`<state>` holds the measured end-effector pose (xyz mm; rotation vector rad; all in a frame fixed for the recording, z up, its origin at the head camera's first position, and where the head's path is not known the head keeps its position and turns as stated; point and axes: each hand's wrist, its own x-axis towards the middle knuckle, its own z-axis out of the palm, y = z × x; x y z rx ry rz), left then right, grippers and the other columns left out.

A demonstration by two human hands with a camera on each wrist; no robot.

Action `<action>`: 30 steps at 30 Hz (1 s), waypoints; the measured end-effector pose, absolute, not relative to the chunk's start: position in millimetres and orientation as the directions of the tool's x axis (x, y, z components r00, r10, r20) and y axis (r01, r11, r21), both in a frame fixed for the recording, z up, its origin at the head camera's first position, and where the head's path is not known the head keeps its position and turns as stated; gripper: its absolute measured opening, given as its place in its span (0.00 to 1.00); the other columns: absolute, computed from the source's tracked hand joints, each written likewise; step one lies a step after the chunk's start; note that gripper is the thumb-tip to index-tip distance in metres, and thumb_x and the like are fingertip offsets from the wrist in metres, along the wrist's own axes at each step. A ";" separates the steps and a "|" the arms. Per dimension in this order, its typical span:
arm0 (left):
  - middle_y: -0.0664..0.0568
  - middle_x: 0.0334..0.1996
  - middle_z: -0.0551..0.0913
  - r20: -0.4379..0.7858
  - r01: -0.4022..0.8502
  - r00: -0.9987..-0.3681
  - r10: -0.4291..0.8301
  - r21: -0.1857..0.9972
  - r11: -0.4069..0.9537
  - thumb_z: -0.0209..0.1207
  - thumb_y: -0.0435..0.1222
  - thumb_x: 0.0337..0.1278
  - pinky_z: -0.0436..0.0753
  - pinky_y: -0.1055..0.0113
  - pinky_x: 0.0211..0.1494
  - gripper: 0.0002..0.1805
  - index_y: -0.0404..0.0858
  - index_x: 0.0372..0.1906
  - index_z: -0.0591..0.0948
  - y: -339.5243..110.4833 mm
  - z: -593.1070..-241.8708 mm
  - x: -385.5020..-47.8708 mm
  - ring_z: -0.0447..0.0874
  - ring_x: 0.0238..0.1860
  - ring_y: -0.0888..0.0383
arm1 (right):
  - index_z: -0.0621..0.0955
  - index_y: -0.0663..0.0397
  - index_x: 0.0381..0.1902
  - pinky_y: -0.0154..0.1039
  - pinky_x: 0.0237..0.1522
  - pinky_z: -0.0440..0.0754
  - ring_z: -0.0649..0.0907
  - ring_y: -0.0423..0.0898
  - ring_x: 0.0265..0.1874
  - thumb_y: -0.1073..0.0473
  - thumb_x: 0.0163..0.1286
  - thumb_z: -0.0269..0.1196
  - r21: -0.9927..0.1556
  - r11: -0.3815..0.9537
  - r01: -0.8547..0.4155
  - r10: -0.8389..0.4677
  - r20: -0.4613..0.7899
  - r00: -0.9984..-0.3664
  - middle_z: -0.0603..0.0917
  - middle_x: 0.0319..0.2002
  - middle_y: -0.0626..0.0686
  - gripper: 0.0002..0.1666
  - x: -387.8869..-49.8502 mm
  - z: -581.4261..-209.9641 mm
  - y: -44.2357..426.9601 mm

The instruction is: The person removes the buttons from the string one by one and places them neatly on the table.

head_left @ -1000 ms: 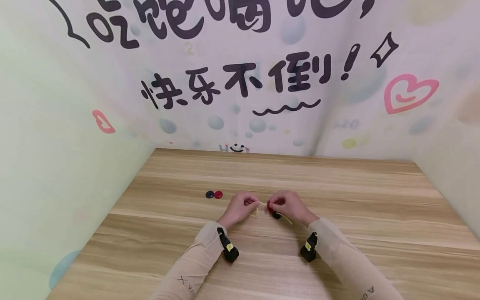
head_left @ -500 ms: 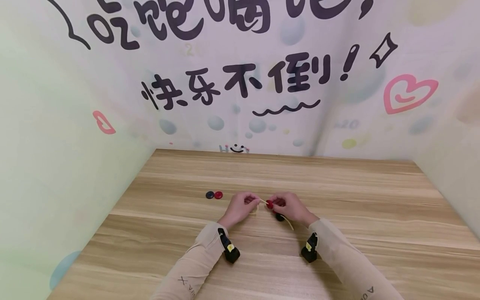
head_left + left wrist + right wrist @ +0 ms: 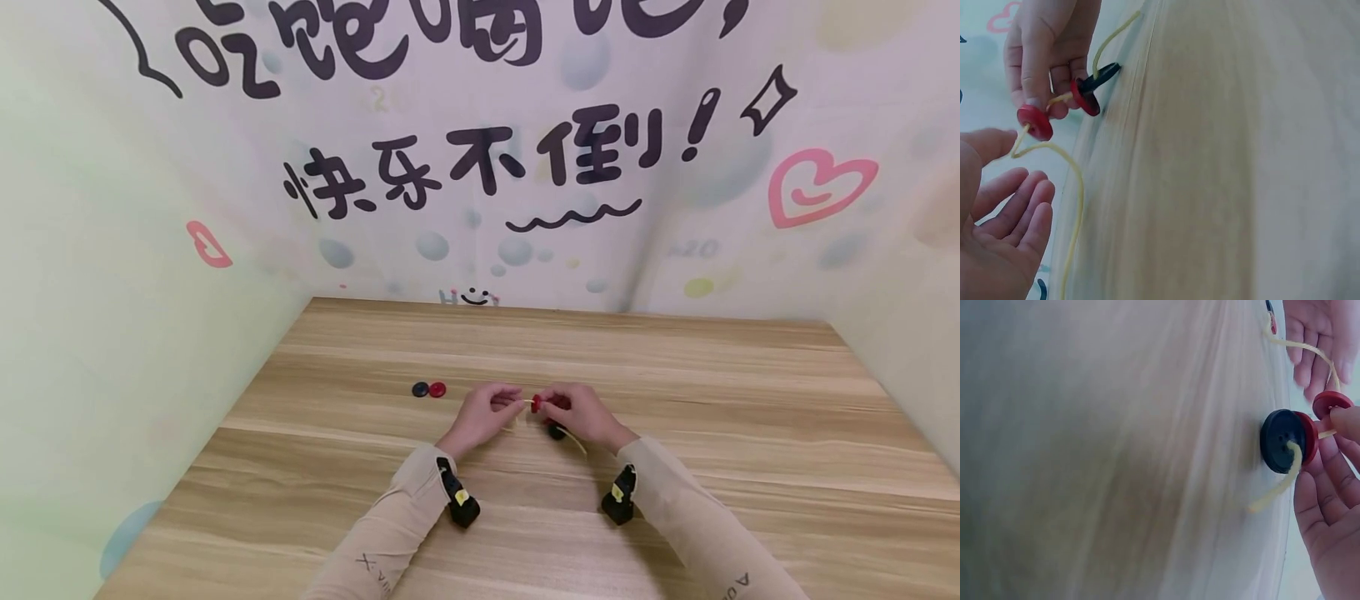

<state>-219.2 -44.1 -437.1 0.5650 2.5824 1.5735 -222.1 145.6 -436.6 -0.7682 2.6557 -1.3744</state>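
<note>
In the head view my right hand (image 3: 579,412) pinches a red button (image 3: 1036,122) on edge between thumb and fingers. A yellow cord (image 3: 1079,187) passes through this button. Farther along the cord, a second red button (image 3: 1087,99) and a dark button (image 3: 1282,441) lie against each other, with a short cord end (image 3: 1279,487) beyond them. My left hand (image 3: 483,414) is just left of the pinched button. Its thumb is apart from the extended fingers (image 3: 1013,212), and its tip is by the cord, which hangs in a bend below.
A loose dark button (image 3: 420,389) and a loose red button (image 3: 437,389) lie side by side on the wooden table (image 3: 337,517), left of the hands. A printed cloth (image 3: 480,250) hangs behind the table's far edge.
My left thumb and index finger, earlier together on the cord, have spread apart. The pinched red button has turned more edge-on and risen slightly. The loose buttons have stayed put.
</note>
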 end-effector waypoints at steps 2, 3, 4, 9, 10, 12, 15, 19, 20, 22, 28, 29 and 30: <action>0.42 0.43 0.78 0.121 0.267 -0.922 0.368 0.887 0.377 0.57 0.36 0.54 0.76 0.70 0.45 0.21 0.28 0.51 0.73 -42.5 -438.0 -219.8 0.78 0.43 0.53 | 0.80 0.63 0.35 0.31 0.30 0.77 0.80 0.43 0.28 0.65 0.62 0.57 -0.789 0.464 -0.403 -0.455 0.178 -0.872 0.82 0.30 0.55 0.07 -221.8 -435.6 144.8; 0.41 0.45 0.78 0.113 0.261 -0.917 0.382 0.895 0.362 0.57 0.37 0.54 0.75 0.69 0.46 0.23 0.28 0.52 0.72 -41.3 -438.1 -220.0 0.77 0.45 0.52 | 0.79 0.64 0.35 0.31 0.30 0.77 0.81 0.44 0.28 0.66 0.62 0.57 -0.793 0.456 -0.405 -0.458 0.181 -0.870 0.82 0.30 0.55 0.07 -221.8 -435.2 144.3; 0.41 0.45 0.77 0.109 0.259 -0.913 0.394 0.900 0.352 0.58 0.37 0.53 0.75 0.69 0.47 0.24 0.28 0.53 0.71 -40.3 -438.1 -220.2 0.77 0.45 0.51 | 0.79 0.64 0.35 0.31 0.30 0.77 0.81 0.44 0.28 0.66 0.62 0.57 -0.797 0.449 -0.404 -0.458 0.183 -0.870 0.82 0.30 0.55 0.07 -221.8 -434.7 143.8; 0.42 0.43 0.79 0.101 0.255 -0.900 0.425 0.911 0.323 0.60 0.36 0.51 0.76 0.70 0.44 0.23 0.30 0.52 0.73 -35.9 -437.5 -219.6 0.78 0.43 0.52 | 0.79 0.65 0.35 0.32 0.31 0.78 0.81 0.44 0.29 0.67 0.61 0.58 -0.794 0.443 -0.417 -0.453 0.204 -0.868 0.82 0.30 0.55 0.06 -222.2 -434.0 142.7; 0.42 0.42 0.79 0.108 0.261 -0.899 0.425 0.910 0.321 0.61 0.36 0.50 0.77 0.70 0.43 0.22 0.30 0.50 0.74 -35.6 -438.1 -219.6 0.78 0.42 0.52 | 0.79 0.64 0.35 0.32 0.31 0.78 0.80 0.43 0.30 0.67 0.61 0.58 -0.791 0.447 -0.418 -0.449 0.207 -0.869 0.82 0.30 0.54 0.06 -222.3 -434.0 142.6; 0.42 0.41 0.80 0.125 0.274 -0.898 0.422 0.909 0.313 0.61 0.35 0.49 0.77 0.68 0.42 0.20 0.30 0.48 0.76 -35.0 -438.7 -219.3 0.79 0.41 0.51 | 0.80 0.64 0.34 0.32 0.31 0.78 0.80 0.42 0.30 0.66 0.61 0.58 -0.786 0.452 -0.423 -0.445 0.212 -0.870 0.82 0.30 0.54 0.06 -222.3 -434.1 142.8; 0.43 0.39 0.80 0.149 0.293 -0.898 0.414 0.905 0.309 0.61 0.35 0.49 0.78 0.67 0.41 0.18 0.31 0.46 0.77 -34.8 -440.3 -219.5 0.79 0.39 0.52 | 0.80 0.61 0.34 0.32 0.32 0.77 0.80 0.41 0.30 0.65 0.61 0.58 -0.792 0.456 -0.406 -0.435 0.200 -0.878 0.82 0.30 0.52 0.05 -222.4 -433.9 142.5; 0.46 0.38 0.81 0.135 0.280 -0.907 0.398 0.900 0.333 0.61 0.38 0.50 0.78 0.70 0.39 0.17 0.33 0.44 0.79 -35.6 -440.4 -219.9 0.80 0.37 0.57 | 0.80 0.60 0.34 0.32 0.31 0.77 0.79 0.41 0.29 0.64 0.62 0.58 -0.801 0.460 -0.383 -0.420 0.184 -0.889 0.82 0.30 0.51 0.05 -222.0 -432.8 141.9; 0.47 0.37 0.82 0.128 0.275 -0.911 0.393 0.898 0.344 0.61 0.39 0.50 0.77 0.71 0.38 0.17 0.34 0.44 0.79 -36.0 -440.0 -220.2 0.80 0.36 0.58 | 0.80 0.59 0.34 0.32 0.31 0.77 0.79 0.41 0.29 0.64 0.62 0.58 -0.799 0.465 -0.380 -0.415 0.183 -0.891 0.82 0.30 0.51 0.05 -221.8 -432.3 142.1; 0.49 0.37 0.82 0.117 0.266 -0.917 0.382 0.892 0.366 0.61 0.40 0.50 0.77 0.73 0.38 0.17 0.35 0.44 0.79 -37.7 -439.6 -220.7 0.80 0.36 0.60 | 0.80 0.59 0.33 0.33 0.30 0.77 0.79 0.41 0.28 0.63 0.62 0.58 -0.798 0.473 -0.373 -0.405 0.180 -0.897 0.82 0.30 0.51 0.06 -221.1 -430.9 142.7; 0.47 0.37 0.81 0.126 0.276 -0.926 0.356 0.870 0.409 0.60 0.38 0.51 0.77 0.71 0.40 0.17 0.32 0.45 0.78 -47.8 -436.4 -220.6 0.79 0.37 0.57 | 0.80 0.60 0.34 0.33 0.28 0.76 0.77 0.41 0.27 0.61 0.62 0.58 -0.786 0.508 -0.352 -0.379 0.164 -0.911 0.81 0.30 0.51 0.07 -219.7 -429.4 147.4; 0.46 0.37 0.81 0.126 0.275 -0.927 0.353 0.868 0.413 0.59 0.38 0.52 0.77 0.70 0.40 0.17 0.32 0.45 0.78 -49.7 -436.0 -220.9 0.79 0.38 0.56 | 0.80 0.61 0.34 0.33 0.28 0.76 0.77 0.41 0.27 0.62 0.62 0.58 -0.784 0.513 -0.350 -0.377 0.161 -0.912 0.81 0.29 0.52 0.07 -219.7 -429.7 148.3; 0.46 0.37 0.81 0.120 0.269 -0.930 0.348 0.867 0.420 0.59 0.38 0.52 0.77 0.70 0.40 0.17 0.32 0.45 0.78 -51.3 -436.0 -221.4 0.79 0.38 0.56 | 0.80 0.62 0.35 0.33 0.27 0.76 0.77 0.41 0.27 0.62 0.62 0.58 -0.784 0.514 -0.348 -0.376 0.159 -0.913 0.81 0.29 0.52 0.08 -219.5 -429.7 149.1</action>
